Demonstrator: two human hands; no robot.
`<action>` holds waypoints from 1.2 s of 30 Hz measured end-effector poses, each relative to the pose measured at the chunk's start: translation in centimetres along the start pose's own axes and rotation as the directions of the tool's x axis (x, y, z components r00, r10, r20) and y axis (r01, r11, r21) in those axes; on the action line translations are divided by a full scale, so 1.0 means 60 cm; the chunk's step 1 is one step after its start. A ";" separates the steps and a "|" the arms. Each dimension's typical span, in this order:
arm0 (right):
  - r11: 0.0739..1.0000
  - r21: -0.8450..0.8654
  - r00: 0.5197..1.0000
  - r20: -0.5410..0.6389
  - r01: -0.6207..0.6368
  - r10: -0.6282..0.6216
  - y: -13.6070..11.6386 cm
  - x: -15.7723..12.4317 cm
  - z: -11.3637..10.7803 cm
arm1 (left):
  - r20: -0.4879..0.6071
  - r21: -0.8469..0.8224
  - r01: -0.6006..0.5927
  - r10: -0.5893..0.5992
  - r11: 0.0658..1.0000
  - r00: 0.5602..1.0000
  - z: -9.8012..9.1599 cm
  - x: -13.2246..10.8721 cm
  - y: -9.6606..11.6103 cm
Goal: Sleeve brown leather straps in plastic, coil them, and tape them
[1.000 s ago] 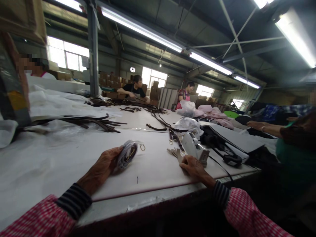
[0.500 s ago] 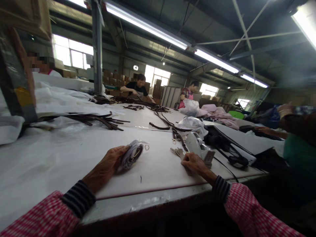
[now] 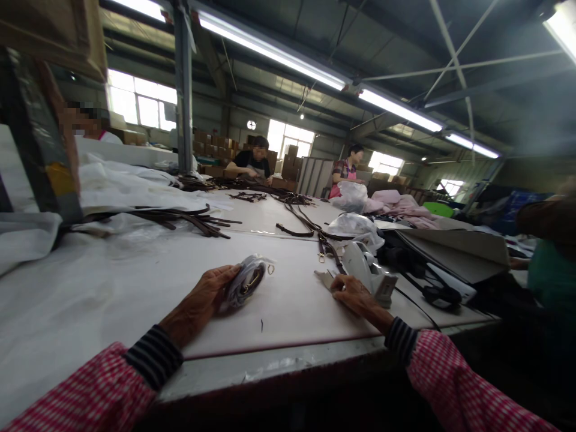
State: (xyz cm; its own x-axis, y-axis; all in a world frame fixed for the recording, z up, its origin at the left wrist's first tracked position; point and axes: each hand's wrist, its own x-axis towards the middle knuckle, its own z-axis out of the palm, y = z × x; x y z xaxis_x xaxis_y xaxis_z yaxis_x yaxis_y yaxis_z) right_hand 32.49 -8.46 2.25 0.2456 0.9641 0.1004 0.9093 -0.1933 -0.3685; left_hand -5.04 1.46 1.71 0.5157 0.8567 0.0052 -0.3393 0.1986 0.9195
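Grey board (image 3: 454, 252) at the table's (image 3: 112, 282) right edge has lifted; near the front edge, left hand (image 3: 202, 300) cups the bagged strap (image 3: 246, 281), axis slanting far-right, while right hand (image 3: 353, 294) presses flat on a pale tab (image 3: 324, 277), well apart.

Just left of centre: coiled strap bundle (image 3: 245, 282), wrapped in clear film, tipped up on edge, metal ring (image 3: 270, 269) jutting toward upper right. Right of centre: pale flat tabs (image 3: 324, 277), fanned, lying flat.
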 end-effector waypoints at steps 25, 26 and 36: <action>0.994 0.041 0.992 -0.072 -0.099 0.102 0.012 0.013 0.003 | -0.050 0.006 0.048 -0.047 0.999 0.998 0.003 0.000 0.002; 0.993 0.049 0.992 -0.071 -0.104 0.107 0.013 0.014 0.002 | -0.053 0.006 0.043 -0.042 0.999 0.998 0.003 0.000 0.003; 0.986 0.160 0.987 -0.150 -0.040 0.064 0.025 0.013 0.013 | -0.035 -0.034 0.027 -0.029 0.999 0.999 -0.002 0.003 0.000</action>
State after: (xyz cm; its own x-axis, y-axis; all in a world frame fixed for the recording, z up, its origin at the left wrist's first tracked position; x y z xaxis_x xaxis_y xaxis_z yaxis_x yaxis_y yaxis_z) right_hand 33.75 -7.87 1.06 0.3509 0.9117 0.2137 0.8335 -0.2001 -0.5149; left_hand -5.05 1.65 1.68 0.4973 0.8669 -0.0348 -0.3516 0.2380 0.9054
